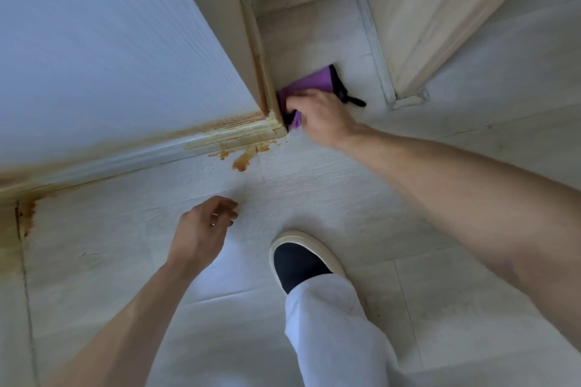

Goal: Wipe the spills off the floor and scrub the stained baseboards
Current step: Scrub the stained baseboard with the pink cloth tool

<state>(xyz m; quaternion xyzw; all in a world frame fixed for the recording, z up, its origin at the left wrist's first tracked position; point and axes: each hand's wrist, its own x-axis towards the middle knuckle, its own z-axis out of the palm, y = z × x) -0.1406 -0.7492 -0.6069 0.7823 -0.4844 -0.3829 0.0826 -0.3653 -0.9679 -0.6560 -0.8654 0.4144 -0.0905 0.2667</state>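
Note:
My right hand (pixel 320 118) grips a purple cloth (pixel 311 78) with a black edge and loop, and holds it against the stained baseboard (pixel 262 72) just past the wall's outer corner. Brown-orange stains run along the near baseboard (pixel 220 140) to the left of that corner. A brown spill (pixel 243 159) lies on the pale floor below the corner. Another stain (pixel 26 217) marks the floor's left edge. My left hand (pixel 204 229) hovers above the floor with loosely curled fingers and holds nothing.
A white ribbed wall panel (pixel 110 41) fills the upper left. A light wooden door or cabinet side (pixel 440 9) stands at the upper right, forming a narrow recess. My foot in a dark shoe (pixel 298 261) and white trouser leg stands on the floor.

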